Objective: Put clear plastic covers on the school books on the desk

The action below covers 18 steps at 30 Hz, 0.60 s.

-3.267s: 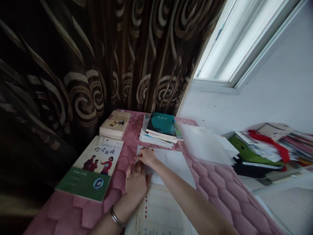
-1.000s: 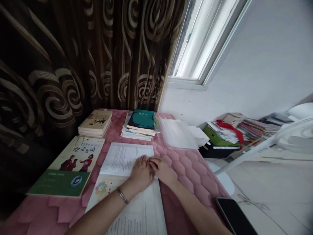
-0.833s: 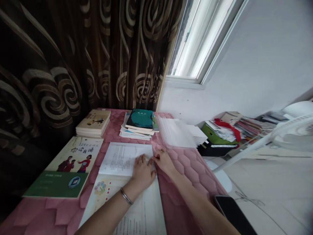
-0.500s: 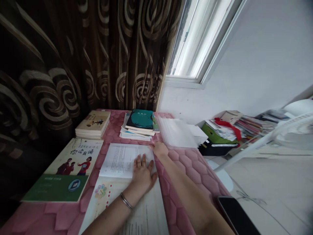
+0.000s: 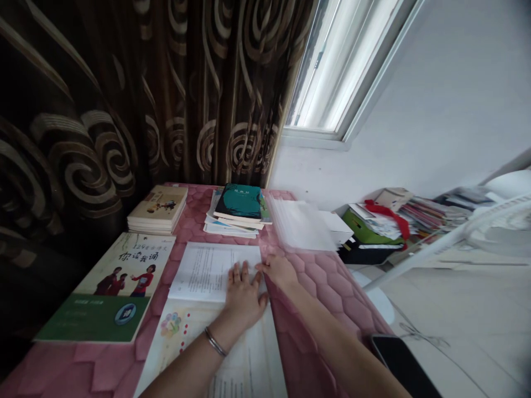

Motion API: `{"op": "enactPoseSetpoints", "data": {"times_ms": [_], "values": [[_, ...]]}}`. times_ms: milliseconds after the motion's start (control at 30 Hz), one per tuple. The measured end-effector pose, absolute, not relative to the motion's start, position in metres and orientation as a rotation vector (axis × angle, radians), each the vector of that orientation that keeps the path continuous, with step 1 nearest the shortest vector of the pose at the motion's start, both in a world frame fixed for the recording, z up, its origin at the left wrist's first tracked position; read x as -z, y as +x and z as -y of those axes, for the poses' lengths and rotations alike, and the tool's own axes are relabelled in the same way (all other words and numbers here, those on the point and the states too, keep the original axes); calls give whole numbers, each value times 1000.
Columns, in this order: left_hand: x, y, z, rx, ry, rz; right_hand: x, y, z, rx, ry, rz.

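An open book (image 5: 203,276) lies on the pink table, a printed white page at its far end and a page with a flower drawing nearer me. My left hand (image 5: 244,296), with a silver bangle at the wrist, rests flat on it near the fold, fingers spread. At the right edge of the far page, my right hand (image 5: 280,271) has thumb and forefinger pinched together on the page's edge. Just beyond my right hand sits a stack of translucent plastic sheets (image 5: 301,224).
A green-and-cream book (image 5: 112,293) and a brown-covered stack (image 5: 160,207) lie at left. Books under a teal cover (image 5: 240,202) stand at the back. A black phone (image 5: 404,365) lies by the right table edge. Beyond are a box of papers (image 5: 369,232) and a white fan (image 5: 493,221).
My right hand has come slightly nearer me and right, down along the far page's edge. My left hand stays almost where it was, pressed on the book.
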<state>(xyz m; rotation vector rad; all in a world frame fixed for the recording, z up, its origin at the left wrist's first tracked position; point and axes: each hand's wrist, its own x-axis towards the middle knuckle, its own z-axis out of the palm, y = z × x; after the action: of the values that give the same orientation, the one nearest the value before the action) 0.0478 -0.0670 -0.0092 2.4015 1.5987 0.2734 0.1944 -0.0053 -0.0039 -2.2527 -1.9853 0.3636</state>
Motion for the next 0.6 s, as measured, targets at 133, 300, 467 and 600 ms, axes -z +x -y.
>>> {"op": "enactPoseSetpoints", "data": {"times_ms": [133, 300, 467, 600], "values": [[7, 48, 67, -253, 2391, -1600, -1, 192, -29, -355, -2320, 1918], [9, 48, 67, -280, 2395, -1611, -5, 184, -51, -344, -2364, 1866], [10, 46, 68, -280, 2420, -1605, -2, 187, -21, -312, -2307, 1934], [8, 47, 68, -261, 2419, -1616, 1, 195, 7, -350, -2287, 1971]]}}
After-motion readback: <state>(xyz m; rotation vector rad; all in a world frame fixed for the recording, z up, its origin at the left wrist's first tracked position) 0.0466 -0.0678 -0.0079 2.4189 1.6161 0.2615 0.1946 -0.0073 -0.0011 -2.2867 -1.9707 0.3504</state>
